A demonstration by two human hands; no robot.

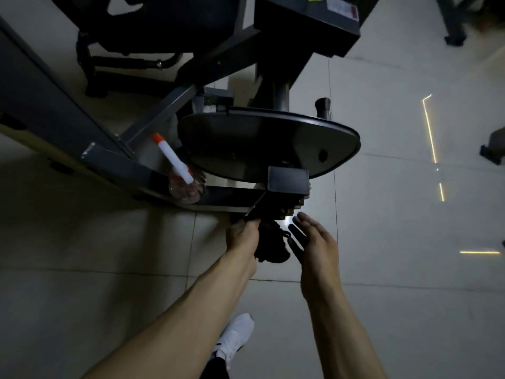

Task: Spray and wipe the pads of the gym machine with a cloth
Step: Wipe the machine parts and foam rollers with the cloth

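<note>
A pale tiled floor (410,214) fills the dim view, with thin bright streaks of light on its right side. The gym machine (68,127) stretches across the upper left: grey steel beams slant down to a base rail, and a dark upholstered pad (169,20) sits at the top, mostly in shadow. At the middle a wide dark disc (259,140) juts out from the frame, with a black box (288,179) at its near edge and a small knob (323,105) behind it.

Both bare forearms reach up from the bottom edge. The left hand (243,236) has its fingers curled round a bunched black cloth (272,246), held just below the box. The right hand (317,242) is just beside the cloth on its right, fingers straight and held close together, palm turned toward it; whether it touches the cloth cannot be told.

A clear spray bottle (188,187) rests tilted on the base rail, left of the disc, its white neck with orange tip pointing up and left. A white shoe (236,337) stands on the floor between the forearms.
</note>
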